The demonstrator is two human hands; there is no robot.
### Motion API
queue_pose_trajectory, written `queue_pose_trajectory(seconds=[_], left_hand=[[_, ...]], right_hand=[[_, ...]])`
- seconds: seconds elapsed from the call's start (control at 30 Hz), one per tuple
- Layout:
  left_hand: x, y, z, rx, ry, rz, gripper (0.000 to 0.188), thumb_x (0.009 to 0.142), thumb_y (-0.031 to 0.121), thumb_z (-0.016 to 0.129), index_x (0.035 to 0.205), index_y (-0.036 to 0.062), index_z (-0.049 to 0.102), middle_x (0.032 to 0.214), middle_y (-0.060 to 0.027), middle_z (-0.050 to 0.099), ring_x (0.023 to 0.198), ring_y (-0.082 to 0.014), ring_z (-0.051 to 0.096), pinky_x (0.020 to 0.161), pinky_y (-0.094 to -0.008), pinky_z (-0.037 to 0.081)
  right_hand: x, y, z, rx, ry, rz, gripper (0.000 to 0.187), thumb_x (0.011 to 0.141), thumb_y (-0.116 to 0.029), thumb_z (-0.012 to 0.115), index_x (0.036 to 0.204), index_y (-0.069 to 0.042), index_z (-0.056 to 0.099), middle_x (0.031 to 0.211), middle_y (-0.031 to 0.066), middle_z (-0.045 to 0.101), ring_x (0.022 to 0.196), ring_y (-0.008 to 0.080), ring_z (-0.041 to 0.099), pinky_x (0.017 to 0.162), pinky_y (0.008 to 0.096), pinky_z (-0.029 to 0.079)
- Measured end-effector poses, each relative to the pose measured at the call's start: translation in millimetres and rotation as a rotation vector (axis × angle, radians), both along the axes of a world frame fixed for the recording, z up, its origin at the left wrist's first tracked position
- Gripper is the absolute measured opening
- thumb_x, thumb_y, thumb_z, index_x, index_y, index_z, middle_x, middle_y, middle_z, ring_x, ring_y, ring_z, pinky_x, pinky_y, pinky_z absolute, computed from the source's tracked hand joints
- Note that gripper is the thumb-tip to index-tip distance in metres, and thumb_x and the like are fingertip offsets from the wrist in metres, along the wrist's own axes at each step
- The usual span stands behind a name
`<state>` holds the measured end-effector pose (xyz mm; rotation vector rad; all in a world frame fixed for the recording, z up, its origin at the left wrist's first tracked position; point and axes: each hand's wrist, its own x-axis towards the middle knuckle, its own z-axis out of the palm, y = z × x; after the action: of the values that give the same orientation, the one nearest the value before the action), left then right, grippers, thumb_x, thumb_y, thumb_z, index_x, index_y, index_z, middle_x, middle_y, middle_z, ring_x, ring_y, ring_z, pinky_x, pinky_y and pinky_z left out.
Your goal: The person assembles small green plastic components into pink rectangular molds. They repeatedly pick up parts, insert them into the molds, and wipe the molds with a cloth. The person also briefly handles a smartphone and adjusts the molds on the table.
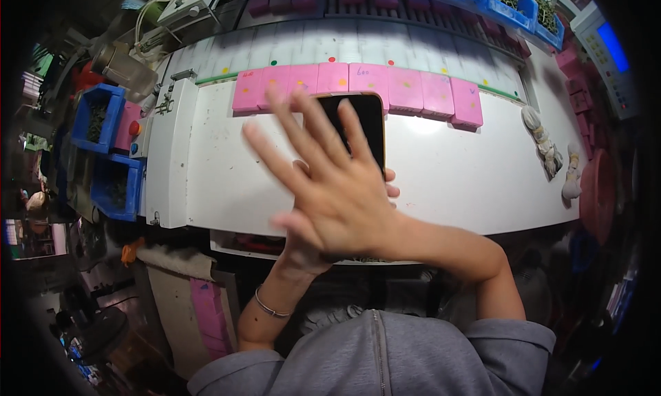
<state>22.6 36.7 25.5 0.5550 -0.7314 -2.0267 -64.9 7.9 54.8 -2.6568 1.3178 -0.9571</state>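
My right hand [337, 196] is raised in the middle of the view, fingers spread wide and slightly blurred, holding nothing. Beneath it is a smartphone [372, 124] with a black screen and a thin orange-brown edge. My left hand [391, 184] grips the phone from below; its fingertips curl round the right edge, while most of that hand is hidden behind the right one. A thin bracelet [272, 306] circles my left wrist. Just beyond the phone, a row of pink blocks [406, 93] lies along the white worktable [468, 169].
Blue bins [100, 117] with small dark green pieces stand at the left, near a white machine part [172, 155] with red and blue buttons. At right are cloth-wrapped bundles [544, 142], a pink basin [597, 196] and a control box with a blue screen [611, 46].
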Motion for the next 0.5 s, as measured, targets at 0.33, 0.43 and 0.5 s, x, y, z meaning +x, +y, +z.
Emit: queue_pose_trajectory(seconds=[0.33, 0.43, 0.5], left_hand=[[13, -12, 4, 0.053, -0.07, -0.116, 0.082, 0.089, 0.067, 0.01, 0.132, 0.0027, 0.038, 0.117, -0.0184, 0.054, 0.099, -0.0281, 0.058, 0.085, -0.0398, 0.051], [6, -8, 12, 0.107, -0.133, -0.003, 0.087, 0.086, 0.069, 0.006, 0.127, 0.0014, 0.042, 0.108, -0.0186, 0.058, 0.09, -0.0274, 0.061, 0.077, -0.0394, 0.054], [6, -9, 14, 0.101, -0.121, -0.001, 0.087, 0.086, 0.069, 0.005, 0.127, 0.0011, 0.042, 0.11, -0.0185, 0.057, 0.091, -0.0269, 0.061, 0.078, -0.0396, 0.054]], right_hand=[[-13, -61, 9, -0.163, -0.193, -0.058, 0.068, 0.082, -0.036, 0.055, 0.14, -0.008, 0.034, 0.148, 0.0219, 0.019, 0.138, 0.0352, 0.018, 0.108, 0.054, 0.016], [-14, -76, 5, -0.172, -0.233, -0.063, 0.062, 0.085, -0.031, 0.052, 0.138, -0.004, 0.035, 0.145, 0.0239, 0.024, 0.136, 0.0382, 0.022, 0.108, 0.0536, 0.016], [-13, -80, 5, -0.149, -0.258, -0.07, 0.058, 0.088, -0.03, 0.049, 0.139, -0.006, 0.035, 0.146, 0.0228, 0.024, 0.136, 0.0379, 0.02, 0.109, 0.0521, 0.015]])
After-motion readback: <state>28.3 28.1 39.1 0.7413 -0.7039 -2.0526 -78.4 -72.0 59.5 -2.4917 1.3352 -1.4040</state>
